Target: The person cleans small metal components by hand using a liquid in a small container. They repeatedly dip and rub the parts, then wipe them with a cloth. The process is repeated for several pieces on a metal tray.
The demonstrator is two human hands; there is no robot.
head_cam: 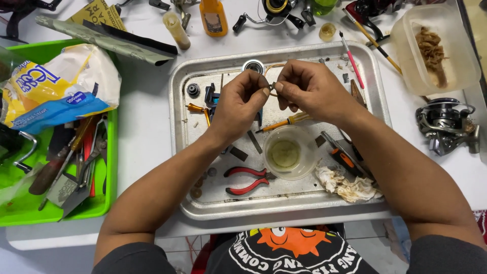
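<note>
Black cloth with an orange cartoon fish [294,242] sat closest, on the person's chest. Under everything was a white worktop [144,127]. On it lay a big metal tray [203,205], and to the left stood a green bin [30,215] full of tools with a yellow, white and blue bag [56,83] on top. At the far right was a clear plastic tub [456,56] with brown bits inside, and just below it a shiny fishing reel [446,126]. Both hands were above the middle of the tray. The left hand [238,104] and the right hand [312,89] met fingertip to fingertip, each grip pinched tight on one tiny metal part [272,87], too small to tell what it was. On the tray below them sat a small clear bowl [291,153] with yellowish liquid, a dirty crumpled rag [347,185], red-handled pliers [247,180], an orange and black tool [344,159], a yellow-handled screwdriver [284,122] and a pink brush [351,58].
</note>
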